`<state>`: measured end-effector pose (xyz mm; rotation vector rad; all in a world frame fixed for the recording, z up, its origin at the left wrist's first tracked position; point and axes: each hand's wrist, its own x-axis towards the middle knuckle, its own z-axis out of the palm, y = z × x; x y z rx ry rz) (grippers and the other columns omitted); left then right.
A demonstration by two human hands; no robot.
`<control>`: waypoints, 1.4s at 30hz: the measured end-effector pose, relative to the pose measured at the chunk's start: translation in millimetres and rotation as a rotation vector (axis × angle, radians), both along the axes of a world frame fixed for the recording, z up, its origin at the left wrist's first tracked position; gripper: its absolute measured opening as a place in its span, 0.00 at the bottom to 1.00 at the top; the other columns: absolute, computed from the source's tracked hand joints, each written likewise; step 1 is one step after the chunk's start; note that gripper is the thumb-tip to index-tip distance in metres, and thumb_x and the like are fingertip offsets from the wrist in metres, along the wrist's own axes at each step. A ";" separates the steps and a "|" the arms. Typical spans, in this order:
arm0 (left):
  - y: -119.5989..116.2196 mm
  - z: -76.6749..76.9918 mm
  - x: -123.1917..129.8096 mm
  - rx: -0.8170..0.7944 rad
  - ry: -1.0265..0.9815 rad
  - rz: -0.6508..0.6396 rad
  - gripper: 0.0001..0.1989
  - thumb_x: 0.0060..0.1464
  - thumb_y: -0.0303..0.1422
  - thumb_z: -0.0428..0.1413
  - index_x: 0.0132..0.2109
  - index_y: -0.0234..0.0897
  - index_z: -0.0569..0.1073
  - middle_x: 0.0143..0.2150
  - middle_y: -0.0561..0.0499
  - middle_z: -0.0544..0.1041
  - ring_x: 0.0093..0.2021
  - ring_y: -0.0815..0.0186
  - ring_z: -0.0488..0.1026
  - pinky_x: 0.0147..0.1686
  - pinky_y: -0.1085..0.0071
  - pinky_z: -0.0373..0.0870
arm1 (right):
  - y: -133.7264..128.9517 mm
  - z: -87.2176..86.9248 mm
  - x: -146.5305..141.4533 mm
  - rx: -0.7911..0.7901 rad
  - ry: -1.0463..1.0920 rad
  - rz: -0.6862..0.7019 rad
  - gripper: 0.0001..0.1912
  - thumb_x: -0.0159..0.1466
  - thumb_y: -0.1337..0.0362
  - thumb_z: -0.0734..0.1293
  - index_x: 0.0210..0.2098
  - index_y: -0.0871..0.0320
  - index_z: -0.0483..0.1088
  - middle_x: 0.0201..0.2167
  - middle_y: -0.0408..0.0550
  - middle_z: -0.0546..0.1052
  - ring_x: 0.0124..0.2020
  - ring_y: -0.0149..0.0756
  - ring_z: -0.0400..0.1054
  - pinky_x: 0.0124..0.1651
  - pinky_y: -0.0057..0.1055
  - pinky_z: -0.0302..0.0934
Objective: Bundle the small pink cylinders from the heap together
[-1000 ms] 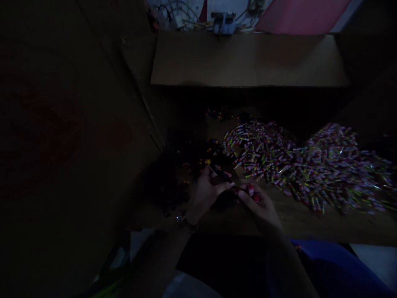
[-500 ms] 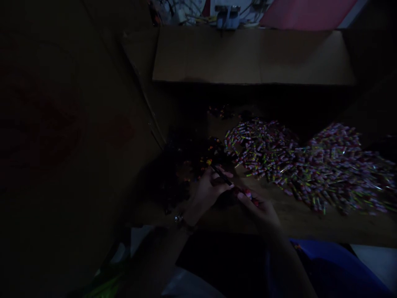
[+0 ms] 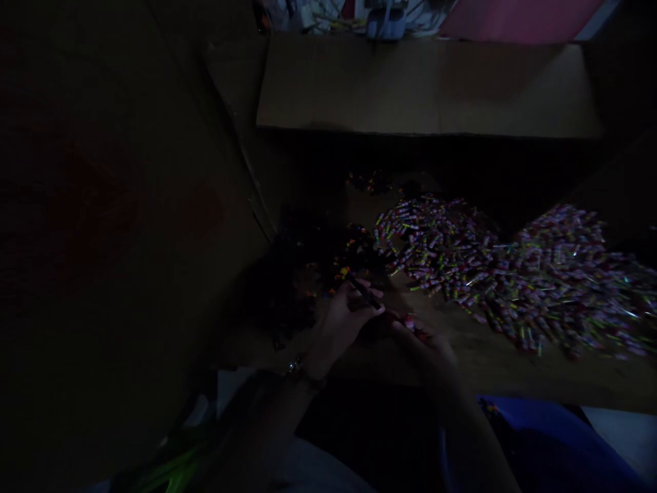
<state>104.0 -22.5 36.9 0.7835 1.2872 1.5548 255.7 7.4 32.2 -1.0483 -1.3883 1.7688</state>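
Note:
My left hand (image 3: 341, 320) is closed around a dark pen-like stick (image 3: 363, 290), which slants up to the left and has a small yellow piece (image 3: 344, 272) by its upper tip. Close to its right, my right hand (image 3: 431, 348) pinches a small red piece with a whitish band (image 3: 409, 320). The inner ends of both held pieces lie near each other; whether they touch is too dark to tell. Beyond the left hand lie dark small pieces (image 3: 359, 239) with orange and yellow ends on the wooden table (image 3: 493, 359).
A large heap of small pink, white and yellow-green tubes (image 3: 554, 274) spreads over the table to the right. Behind stands a cardboard flap (image 3: 426, 85). At bottom right is a blue tub (image 3: 554, 428), at bottom left a green thing (image 3: 177, 469). The scene is very dark.
The view has shifted slightly, moving the background a little right and up. Both hands keep nearly the same place and hold the same pieces.

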 end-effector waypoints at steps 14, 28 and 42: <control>-5.2 7.7 -5.3 -0.026 0.002 -0.022 0.19 0.41 0.27 0.63 0.43 0.36 0.69 0.39 0.50 0.78 0.39 0.64 0.75 0.42 0.68 0.71 | -8.5 4.7 -4.8 0.194 -0.148 -0.015 0.20 0.58 0.49 0.66 0.40 0.58 0.76 0.38 0.51 0.79 0.42 0.45 0.72 0.45 0.37 0.65; -28.7 -9.1 2.1 -0.150 -0.093 0.287 0.15 0.39 0.34 0.66 0.35 0.34 0.73 0.34 0.49 0.77 0.36 0.64 0.75 0.37 0.70 0.72 | -38.3 -17.1 -26.2 0.520 -0.230 -0.040 0.17 0.67 0.59 0.57 0.50 0.56 0.70 0.45 0.53 0.76 0.45 0.40 0.71 0.44 0.31 0.64; -38.0 -14.1 -17.4 -0.250 0.113 -0.008 0.25 0.38 0.29 0.66 0.47 0.37 0.70 0.42 0.47 0.77 0.45 0.58 0.74 0.46 0.64 0.70 | 0.7 -23.6 7.7 0.436 -0.272 0.040 0.15 0.62 0.53 0.62 0.35 0.56 0.75 0.32 0.49 0.79 0.35 0.43 0.72 0.37 0.32 0.65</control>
